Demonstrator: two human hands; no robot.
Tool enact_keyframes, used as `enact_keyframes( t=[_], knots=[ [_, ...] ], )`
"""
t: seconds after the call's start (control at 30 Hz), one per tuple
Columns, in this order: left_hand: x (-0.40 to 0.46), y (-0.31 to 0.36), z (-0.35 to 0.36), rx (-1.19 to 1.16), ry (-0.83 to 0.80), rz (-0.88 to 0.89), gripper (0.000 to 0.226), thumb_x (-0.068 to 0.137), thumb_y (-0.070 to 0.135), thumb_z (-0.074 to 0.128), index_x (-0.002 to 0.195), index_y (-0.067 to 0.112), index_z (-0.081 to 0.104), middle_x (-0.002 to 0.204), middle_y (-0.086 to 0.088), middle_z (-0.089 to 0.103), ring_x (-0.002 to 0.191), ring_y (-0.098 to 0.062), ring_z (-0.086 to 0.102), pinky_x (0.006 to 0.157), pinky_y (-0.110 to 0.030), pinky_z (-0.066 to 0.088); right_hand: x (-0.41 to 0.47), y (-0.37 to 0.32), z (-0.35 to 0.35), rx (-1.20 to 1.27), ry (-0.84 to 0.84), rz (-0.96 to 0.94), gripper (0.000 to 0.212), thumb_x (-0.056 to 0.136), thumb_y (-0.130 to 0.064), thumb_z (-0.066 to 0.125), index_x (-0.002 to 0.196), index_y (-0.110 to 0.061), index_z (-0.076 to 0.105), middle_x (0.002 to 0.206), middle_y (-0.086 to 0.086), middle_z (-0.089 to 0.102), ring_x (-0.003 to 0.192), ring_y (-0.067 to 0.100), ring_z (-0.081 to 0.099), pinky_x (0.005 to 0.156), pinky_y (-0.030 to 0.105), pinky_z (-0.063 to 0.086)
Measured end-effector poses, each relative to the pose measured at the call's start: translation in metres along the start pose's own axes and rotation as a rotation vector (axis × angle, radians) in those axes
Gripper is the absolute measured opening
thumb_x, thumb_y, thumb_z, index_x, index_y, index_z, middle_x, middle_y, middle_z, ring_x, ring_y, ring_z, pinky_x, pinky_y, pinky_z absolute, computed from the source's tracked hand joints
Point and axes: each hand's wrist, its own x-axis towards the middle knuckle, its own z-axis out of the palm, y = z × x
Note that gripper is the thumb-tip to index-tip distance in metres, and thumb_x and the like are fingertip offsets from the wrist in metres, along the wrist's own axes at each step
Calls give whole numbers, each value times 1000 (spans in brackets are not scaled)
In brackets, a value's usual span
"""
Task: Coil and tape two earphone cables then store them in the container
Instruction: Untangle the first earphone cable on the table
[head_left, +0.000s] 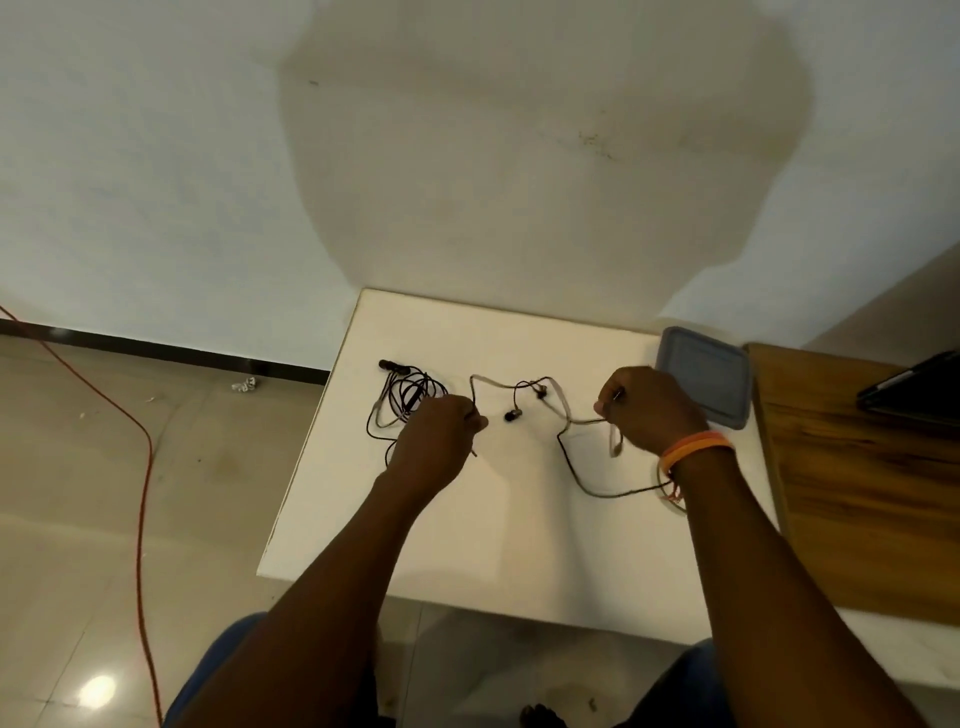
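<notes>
Earphone cable (566, 452), a thin dark and pale one, lies spread on the white table (498, 545) in the middle of the frame, and it runs in loose bends between the two hands. Its two small earbuds (513, 414) rest on the table between the hands, a little above the centre. The left hand (439, 436) has its fingers curled and pinches one part of this cable near its fingertips. The right hand (649, 410) is also curled and grips another part of the cable; a loop of it hangs down below this hand, and a further stretch curves toward the wrist. On that wrist there are orange bands (693, 447).

A second earphone cable (405, 400), black, lies in a loose tangle on the table, just to the upper left of the left hand, partly hidden behind it. I cannot tell if the hand touches it.

The container (704, 376), grey-blue with its lid on, sits at the right edge of the white table, just behind the right hand. Beside it on the right is a wooden surface (857, 493) with a dark flat device (914, 387) on it. At the left of the frame an orange cord (140, 499) runs over the tiled floor (67, 519).
</notes>
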Motion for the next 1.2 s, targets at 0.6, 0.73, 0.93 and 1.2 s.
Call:
enact_keyframes(
  t=[0.6, 0.73, 0.93, 1.2],
  knots=[
    [-105, 13, 19, 111, -15, -187, 39, 96, 36, 55, 125, 9, 56, 121, -9, 63, 111, -27, 59, 87, -33, 45, -111, 1, -31, 851, 266, -203, 17, 93, -3, 56, 99, -10, 70, 87, 5, 74, 86, 2, 68, 78, 15, 48],
    [-101, 43, 1, -181, 170, 203, 61, 90, 38, 65, 144, 16, 44, 139, 5, 51, 123, -11, 50, 102, -24, 39, -129, -8, -45, 967, 159, -285, 21, 94, 0, 53, 109, -6, 67, 90, 9, 75, 85, -3, 67, 68, 6, 45],
    [-92, 88, -2, -380, -33, 329, 12, 94, 26, 63, 101, 20, 69, 98, 14, 68, 95, 2, 58, 78, -6, 38, -122, -3, -31, 853, 61, -378, 14, 83, -7, 72, 96, -11, 73, 87, 5, 76, 89, 19, 72, 87, 34, 55],
    [-51, 48, 2, -616, -33, 151, 16, 95, 21, 60, 88, 15, 73, 64, -6, 59, 59, -18, 61, 67, -35, 53, -62, 22, -32, 350, 501, -257, 6, 82, -12, 74, 87, -10, 75, 86, 0, 72, 81, 11, 65, 75, 17, 49]
  ],
)
